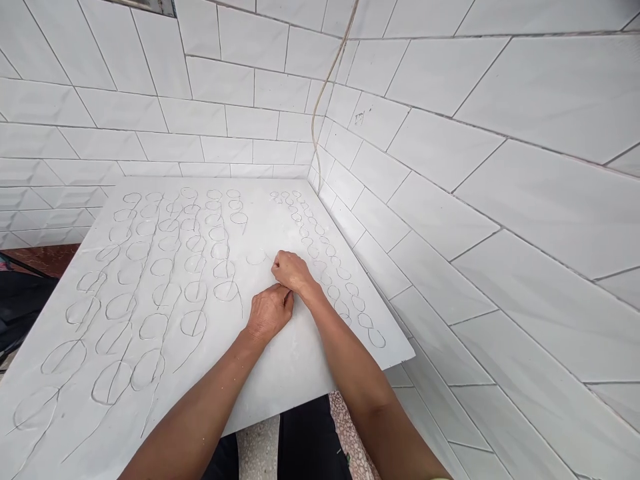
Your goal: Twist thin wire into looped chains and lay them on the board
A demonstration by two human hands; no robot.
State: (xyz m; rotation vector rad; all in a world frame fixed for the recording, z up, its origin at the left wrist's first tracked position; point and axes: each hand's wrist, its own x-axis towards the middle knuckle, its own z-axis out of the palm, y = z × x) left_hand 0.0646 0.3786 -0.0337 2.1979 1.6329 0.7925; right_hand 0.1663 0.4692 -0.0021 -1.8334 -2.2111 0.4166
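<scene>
white tiles (480,207) flank the board (285,377); left hand (270,311) and right hand (293,270) meet beside wire rings (231,291), fingers curled, tips hidden, grip impossible to tell.

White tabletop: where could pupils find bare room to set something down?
Bare: the tabletop between the left forearm and right forearm; a smaller far patch between the large loops and small loops. Crowded: wherever those loops run, especially left.
</scene>
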